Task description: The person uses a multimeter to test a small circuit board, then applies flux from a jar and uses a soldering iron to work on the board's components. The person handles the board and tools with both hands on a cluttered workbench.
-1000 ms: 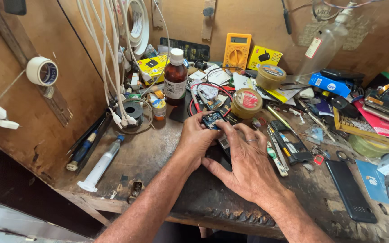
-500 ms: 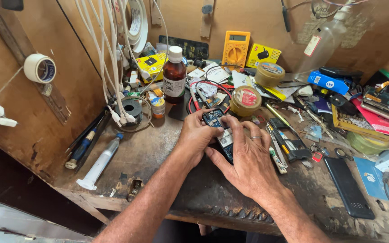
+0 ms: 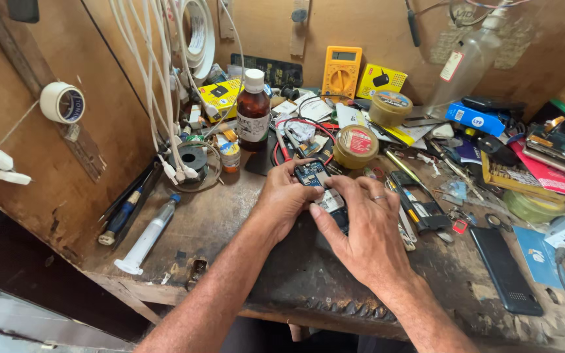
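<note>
two hands on opened phone [image 3: 320, 189] at worktop [image 3: 230, 229] centre, near brown bottle [image 3: 254, 111]. left hand [image 3: 282, 199] clamped on its upper end, right hand [image 3: 367, 229] pressed flat over lower half. judged light, stiff, fragile at exposed blue board; best gripped by frame edges.

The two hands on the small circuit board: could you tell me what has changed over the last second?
Hardly anything: the left hand and right hand keep holding the small circuit board on the bench; only the right fingers shifted slightly. The clutter stayed put.
</note>
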